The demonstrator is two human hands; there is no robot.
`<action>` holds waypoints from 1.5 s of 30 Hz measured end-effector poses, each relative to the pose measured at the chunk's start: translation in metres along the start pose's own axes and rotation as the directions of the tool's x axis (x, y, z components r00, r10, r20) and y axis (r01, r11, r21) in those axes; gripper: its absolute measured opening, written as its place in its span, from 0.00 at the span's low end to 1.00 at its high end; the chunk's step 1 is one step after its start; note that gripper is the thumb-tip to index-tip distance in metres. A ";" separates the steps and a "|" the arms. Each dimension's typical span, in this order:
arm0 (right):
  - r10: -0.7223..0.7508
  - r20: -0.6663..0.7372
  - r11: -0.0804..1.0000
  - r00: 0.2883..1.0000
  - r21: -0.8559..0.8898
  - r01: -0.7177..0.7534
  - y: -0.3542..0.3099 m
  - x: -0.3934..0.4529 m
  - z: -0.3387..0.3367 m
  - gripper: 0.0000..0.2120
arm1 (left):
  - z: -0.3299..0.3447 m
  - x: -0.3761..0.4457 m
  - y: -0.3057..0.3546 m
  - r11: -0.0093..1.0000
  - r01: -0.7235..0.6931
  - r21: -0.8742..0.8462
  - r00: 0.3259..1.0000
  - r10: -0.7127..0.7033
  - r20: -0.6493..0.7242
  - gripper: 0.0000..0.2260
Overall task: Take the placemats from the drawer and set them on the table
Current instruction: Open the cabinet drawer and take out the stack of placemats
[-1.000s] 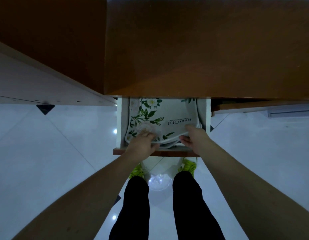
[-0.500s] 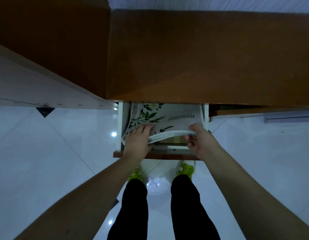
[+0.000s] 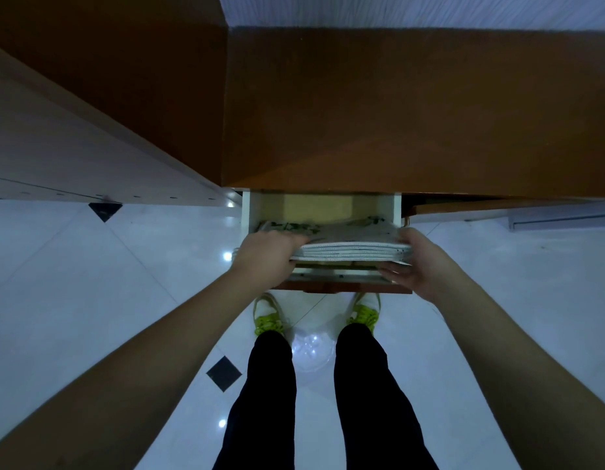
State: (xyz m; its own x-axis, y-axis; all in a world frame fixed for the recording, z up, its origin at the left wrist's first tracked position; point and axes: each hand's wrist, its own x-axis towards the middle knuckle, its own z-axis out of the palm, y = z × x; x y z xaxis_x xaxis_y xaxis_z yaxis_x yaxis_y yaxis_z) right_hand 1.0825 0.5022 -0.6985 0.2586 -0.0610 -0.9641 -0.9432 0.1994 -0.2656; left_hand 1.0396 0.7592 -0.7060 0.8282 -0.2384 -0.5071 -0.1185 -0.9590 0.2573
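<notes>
A stack of white placemats with a green leaf print hangs above the open drawer, its layered edge facing me. My left hand grips the stack's left end, fingers over the top. At the right end my right hand holds it, thumb on top and fingers underneath. The drawer's yellowish bottom shows behind the stack. The brown table top overhangs the drawer's back part.
A pale wooden panel runs along the left. The floor is glossy white tile with small black diamonds. My black-trousered legs and yellow-green shoes stand just before the drawer front.
Both hands have lifted the stack of placemats up out of the drawer and towards me. The drawer's bare bottom now shows where the mats lay.
</notes>
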 end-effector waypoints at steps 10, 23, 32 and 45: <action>0.197 0.059 0.972 0.979 -0.138 -0.188 -0.006 0.015 -0.028 0.13 | 0.008 -0.008 0.013 0.999 0.038 -0.032 0.991 -0.033 0.132 0.14; 0.328 0.025 0.901 0.945 -0.311 -0.304 0.000 0.029 -0.027 0.03 | 0.014 -0.010 -0.049 -0.258 0.776 -0.576 0.408 -0.493 0.769 0.19; 0.301 -0.055 0.873 0.952 -0.387 -0.298 0.022 0.042 -0.026 0.08 | 0.038 -0.022 -0.047 -0.232 0.853 -0.468 0.384 -0.329 0.863 0.08; 0.207 -0.035 0.886 0.978 -0.417 -0.202 0.048 0.009 -0.042 0.09 | 0.044 -0.063 -0.026 -0.221 0.722 -0.655 0.548 -0.395 0.738 0.06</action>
State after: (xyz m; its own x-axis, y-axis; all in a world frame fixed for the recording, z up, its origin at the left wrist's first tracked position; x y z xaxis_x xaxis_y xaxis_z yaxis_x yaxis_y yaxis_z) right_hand 1.0314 0.4703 -0.7199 0.0506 -0.0531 -0.9973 -0.9749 -0.2193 -0.0378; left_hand 0.9670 0.7923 -0.7168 0.0966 0.1352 -0.9861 0.9834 0.1403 0.1155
